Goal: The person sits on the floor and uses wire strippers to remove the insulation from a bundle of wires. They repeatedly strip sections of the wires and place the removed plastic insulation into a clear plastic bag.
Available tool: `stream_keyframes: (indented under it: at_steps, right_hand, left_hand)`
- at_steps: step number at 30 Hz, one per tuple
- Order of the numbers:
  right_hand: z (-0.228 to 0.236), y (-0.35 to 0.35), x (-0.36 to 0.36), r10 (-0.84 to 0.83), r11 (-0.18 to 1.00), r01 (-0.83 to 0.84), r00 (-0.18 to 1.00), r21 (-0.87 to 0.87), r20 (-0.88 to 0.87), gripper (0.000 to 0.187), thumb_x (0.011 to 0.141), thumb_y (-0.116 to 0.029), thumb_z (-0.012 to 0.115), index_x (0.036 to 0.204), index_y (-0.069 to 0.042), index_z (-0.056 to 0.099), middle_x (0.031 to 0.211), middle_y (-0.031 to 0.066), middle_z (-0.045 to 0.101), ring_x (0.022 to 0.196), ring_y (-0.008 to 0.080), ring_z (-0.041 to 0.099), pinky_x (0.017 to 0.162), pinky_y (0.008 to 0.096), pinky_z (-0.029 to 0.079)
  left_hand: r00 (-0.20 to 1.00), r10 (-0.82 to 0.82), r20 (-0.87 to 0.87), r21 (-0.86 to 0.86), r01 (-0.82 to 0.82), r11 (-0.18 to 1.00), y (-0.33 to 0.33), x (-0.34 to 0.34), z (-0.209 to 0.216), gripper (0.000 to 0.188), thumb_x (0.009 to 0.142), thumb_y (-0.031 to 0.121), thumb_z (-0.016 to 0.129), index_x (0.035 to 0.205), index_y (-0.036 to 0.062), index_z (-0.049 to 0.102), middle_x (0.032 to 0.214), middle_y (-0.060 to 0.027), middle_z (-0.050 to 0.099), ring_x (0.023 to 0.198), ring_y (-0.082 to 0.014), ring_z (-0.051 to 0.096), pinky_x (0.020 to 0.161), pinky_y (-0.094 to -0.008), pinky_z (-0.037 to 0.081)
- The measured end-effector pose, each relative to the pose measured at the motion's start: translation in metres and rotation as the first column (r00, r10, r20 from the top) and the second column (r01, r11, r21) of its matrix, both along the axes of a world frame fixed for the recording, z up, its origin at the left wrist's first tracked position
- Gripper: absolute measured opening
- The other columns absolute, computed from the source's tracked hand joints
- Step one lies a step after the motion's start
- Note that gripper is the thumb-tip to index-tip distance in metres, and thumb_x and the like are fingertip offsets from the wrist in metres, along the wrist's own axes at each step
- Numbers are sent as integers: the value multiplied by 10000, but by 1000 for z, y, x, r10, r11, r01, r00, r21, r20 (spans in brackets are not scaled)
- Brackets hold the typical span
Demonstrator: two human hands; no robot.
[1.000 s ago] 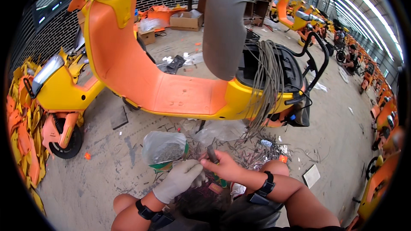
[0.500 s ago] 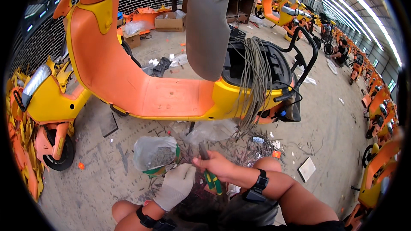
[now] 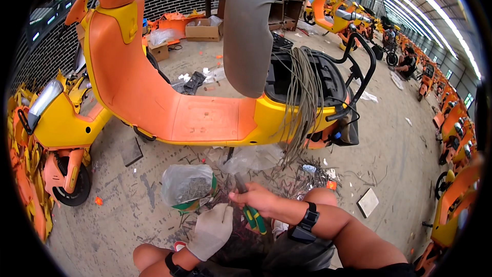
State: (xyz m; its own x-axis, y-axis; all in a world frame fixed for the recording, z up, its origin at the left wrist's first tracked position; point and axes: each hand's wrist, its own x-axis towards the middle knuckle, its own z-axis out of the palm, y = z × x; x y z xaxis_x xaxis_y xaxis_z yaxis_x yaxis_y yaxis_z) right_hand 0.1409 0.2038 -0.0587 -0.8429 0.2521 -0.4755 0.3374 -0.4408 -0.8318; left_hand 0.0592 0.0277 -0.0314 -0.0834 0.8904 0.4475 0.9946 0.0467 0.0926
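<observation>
My right hand (image 3: pixel 260 198), bare, is closed around green-and-yellow-handled pliers (image 3: pixel 254 220). A grey metal end points up beyond my fingers. My left hand (image 3: pixel 212 231), in a pale work glove, has its fingers pressed together just left of the pliers; what they pinch, if anything, is too small to make out. Ahead of the glove stands a green bucket (image 3: pixel 185 207) lined with clear plastic, containing small grey pieces. Over the seat compartment of the orange-and-yellow scooter (image 3: pixel 210 118) hangs a bundle of grey cables (image 3: pixel 303 90).
Cut scraps (image 3: pixel 287 187) and clear plastic film (image 3: pixel 252 158) litter the floor under the scooter. Its raised grey seat (image 3: pixel 249 36) rises ahead. A second scooter (image 3: pixel 66 118) stands left, beside piled panels. Cardboard boxes (image 3: pixel 203 33) lie by the brick wall, and rows of scooters line the right.
My gloved left hand has drawn slightly down and away from the pliers and bucket. My right hand stays nearly in place, still gripping the pliers. The view has shifted a little.
</observation>
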Motion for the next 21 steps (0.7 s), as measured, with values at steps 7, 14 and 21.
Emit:
stream_keyframes:
  at_steps: [7,14,21]
  right_hand:
    - [7,-5,7,-14,996,18,999,-86,48,208,900,-222,711,813,-100,567,674,-6,513,617,120,480,563,283,390]
    - [-29,29,4,-211,967,201,976,159,51,263,936,-274,660,795,-74,566,642,0,515,551,123,451,509,308,366]
    - [-14,15,16,27,903,-98,985,418,173,322,929,-347,664,906,-30,613,758,25,600,633,118,533,603,312,445]
  left_hand:
    - [999,-37,-35,12,38,999,-21,10,9,115,917,76,574,937,-33,602,826,-125,610,621,-252,620,518,-355,486]
    - [740,183,647,-226,-43,973,-58,38,30,153,953,145,581,1029,41,663,852,-79,643,656,-164,628,622,-307,526]
    - [-87,319,944,-330,-272,904,-59,-5,11,234,1013,174,498,1150,-3,567,844,-72,643,625,-154,629,565,-270,512]
